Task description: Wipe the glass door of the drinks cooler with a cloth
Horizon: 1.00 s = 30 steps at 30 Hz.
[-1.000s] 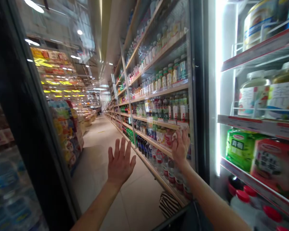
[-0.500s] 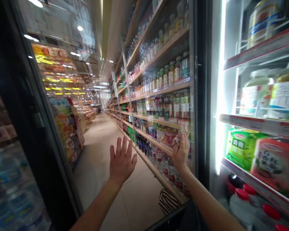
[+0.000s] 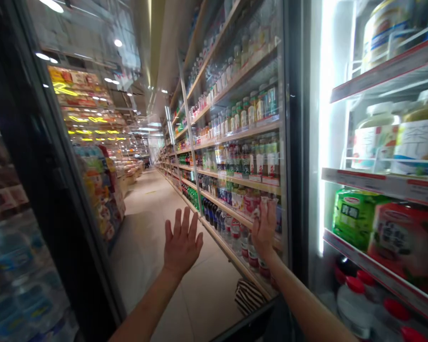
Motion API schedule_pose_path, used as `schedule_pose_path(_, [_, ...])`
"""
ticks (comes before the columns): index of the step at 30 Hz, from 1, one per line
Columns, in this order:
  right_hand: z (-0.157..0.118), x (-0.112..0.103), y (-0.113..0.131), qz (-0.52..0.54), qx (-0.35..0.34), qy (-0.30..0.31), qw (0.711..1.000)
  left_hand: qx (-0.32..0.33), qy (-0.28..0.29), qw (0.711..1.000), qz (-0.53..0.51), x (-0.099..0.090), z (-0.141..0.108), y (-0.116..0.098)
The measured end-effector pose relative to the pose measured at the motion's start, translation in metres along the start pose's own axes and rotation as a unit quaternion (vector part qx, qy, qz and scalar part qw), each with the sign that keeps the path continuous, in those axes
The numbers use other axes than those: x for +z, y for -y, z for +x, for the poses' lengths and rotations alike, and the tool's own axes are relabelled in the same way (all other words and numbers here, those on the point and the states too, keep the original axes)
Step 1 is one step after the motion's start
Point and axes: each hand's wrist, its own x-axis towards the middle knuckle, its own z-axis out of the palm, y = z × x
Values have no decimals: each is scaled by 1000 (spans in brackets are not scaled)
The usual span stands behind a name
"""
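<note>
My left hand (image 3: 181, 244) is spread flat against the glass door (image 3: 296, 142), fingers pointing up and nothing in it. Over to the right, my right hand (image 3: 265, 232) presses a crumpled white wipe (image 3: 256, 213) to the same pane. Most of the wipe is hidden under its fingers, so I cannot tell whether it is paper or cloth. Rows of bottles on wooden shelves (image 3: 244, 126) show through or in the glass behind both hands.
At the right, a lit cooler holds bottles and green drink packs (image 3: 353, 218) on wire shelves (image 3: 378, 183). Red-capped bottles (image 3: 356, 299) stand below. Water bottles (image 3: 14, 256) are at the lower left. A striped item (image 3: 248, 298) appears low, near the door's bottom edge.
My right hand has slid slightly down and left on the glass with the wipe. My left hand has barely shifted, and the cooler shelves appear a little further left.
</note>
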Motion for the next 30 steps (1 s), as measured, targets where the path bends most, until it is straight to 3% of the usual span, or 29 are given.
schedule_pose_path(5, [-22,0,44,57,-155,85,983,0,5,1000,-12,1,-1,1])
schedule_pose_path(7, [-22,-1,42,60,-188,102,975,0,10,1000,-10,1,-2,1])
schedule_pose_path(9, [-14,0,23,47,-161,79,983,3,12,1000,-7,1,-3,1])
schedule_pose_path(12, [3,3,-7,22,-37,1,999,5,9,1000,-7,2,-4,1])
schedule_pose_path(15, [10,6,3,32,5,-29,999,5,5,1000,-7,3,-4,1])
schedule_pose_path(19, [-1,2,56,84,-165,78,980,4,6,1000,-11,3,-5,1])
schedule_pose_path(22, [1,0,61,93,-252,109,957,2,7,1000,-15,3,-5,2])
schedule_pose_path(24, [14,1,38,71,-203,73,974,2,6,1000,-16,3,-6,2])
schedule_pose_path(27, [39,7,0,34,-45,-19,998,2,1,1000,-19,4,-6,2])
schedule_pose_path(29, [47,11,-4,30,5,-56,998,1,0,1000,-20,4,-7,2])
schedule_pose_path(30, [47,12,2,36,-1,-56,998,1,0,1000,-21,4,-7,2])
